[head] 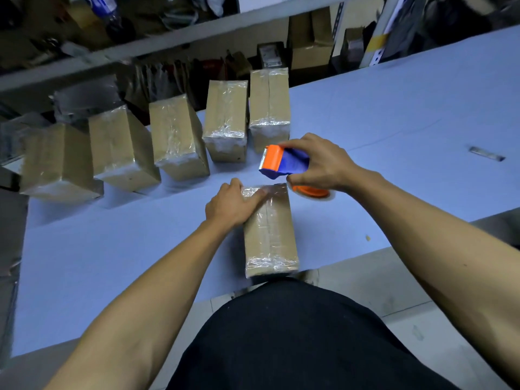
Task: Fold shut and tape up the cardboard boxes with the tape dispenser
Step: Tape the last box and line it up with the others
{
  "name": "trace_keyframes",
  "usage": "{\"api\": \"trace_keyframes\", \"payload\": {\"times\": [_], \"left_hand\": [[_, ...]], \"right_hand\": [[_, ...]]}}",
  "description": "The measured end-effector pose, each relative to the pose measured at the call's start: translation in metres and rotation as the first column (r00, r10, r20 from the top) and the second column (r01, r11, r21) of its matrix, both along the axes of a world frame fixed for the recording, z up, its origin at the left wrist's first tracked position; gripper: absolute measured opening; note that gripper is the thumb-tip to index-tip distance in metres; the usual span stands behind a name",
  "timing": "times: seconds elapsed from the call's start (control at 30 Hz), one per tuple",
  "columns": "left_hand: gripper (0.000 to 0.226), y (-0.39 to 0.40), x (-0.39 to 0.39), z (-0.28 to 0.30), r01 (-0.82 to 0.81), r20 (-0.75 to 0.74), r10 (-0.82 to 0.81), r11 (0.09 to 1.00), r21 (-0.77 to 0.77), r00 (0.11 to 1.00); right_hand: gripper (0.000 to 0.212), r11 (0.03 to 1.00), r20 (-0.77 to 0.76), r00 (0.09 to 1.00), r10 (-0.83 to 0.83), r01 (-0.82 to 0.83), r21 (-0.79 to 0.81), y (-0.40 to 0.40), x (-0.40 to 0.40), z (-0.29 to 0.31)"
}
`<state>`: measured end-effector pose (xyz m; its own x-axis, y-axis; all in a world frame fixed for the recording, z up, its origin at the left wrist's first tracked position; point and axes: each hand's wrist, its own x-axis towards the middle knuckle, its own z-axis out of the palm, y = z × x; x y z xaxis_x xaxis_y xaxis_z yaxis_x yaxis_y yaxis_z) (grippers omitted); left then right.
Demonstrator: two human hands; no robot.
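Observation:
A closed cardboard box (270, 237) lies in front of me on the pale blue table (394, 122), clear tape along its top seam and over both ends. My left hand (233, 204) lies over its far left corner, thumb pressing flat on the taped top. My right hand (318, 164) grips the orange and blue tape dispenser (281, 161), held just past the box's far right corner, its toothed blade pointing left. The orange tape roll (312, 191) shows below that hand.
Several taped cardboard boxes (225, 119) stand in a curved row across the far left of the table. Behind them a shelf rail (174, 35) and cluttered shelves hold more boxes and bags. A small flat metal piece (486, 153) lies at the right. The table's near edge runs by my body.

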<state>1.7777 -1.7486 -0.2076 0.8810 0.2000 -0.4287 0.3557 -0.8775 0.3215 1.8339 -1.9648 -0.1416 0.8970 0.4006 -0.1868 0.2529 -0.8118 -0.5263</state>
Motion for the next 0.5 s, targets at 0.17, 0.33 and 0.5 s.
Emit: {"api": "trace_keyframes", "payload": {"times": [0.17, 0.33, 0.5], "left_hand": [[0.041, 0.018, 0.013, 0.023, -0.186, 0.179, 0.302, 0.859, -0.477, 0.937], [0.025, 0.013, 0.03, 0.05, -0.393, -0.316, 0.247, 0.388, -0.834, 0.916], [0.013, 0.019, 0.033, 0.048, -0.529, -0.482, 0.25, 0.173, -0.831, 0.84]], "right_hand": [[0.077, 0.999, 0.064, 0.998, 0.014, -0.017, 0.047, 0.001, -0.004, 0.004], [0.073, 0.995, 0.104, 0.993, 0.059, -0.067, 0.069, 0.008, -0.008, 0.008], [0.076, 0.994, 0.113, 0.991, 0.07, -0.078, 0.073, 0.012, -0.008, 0.006]]}}
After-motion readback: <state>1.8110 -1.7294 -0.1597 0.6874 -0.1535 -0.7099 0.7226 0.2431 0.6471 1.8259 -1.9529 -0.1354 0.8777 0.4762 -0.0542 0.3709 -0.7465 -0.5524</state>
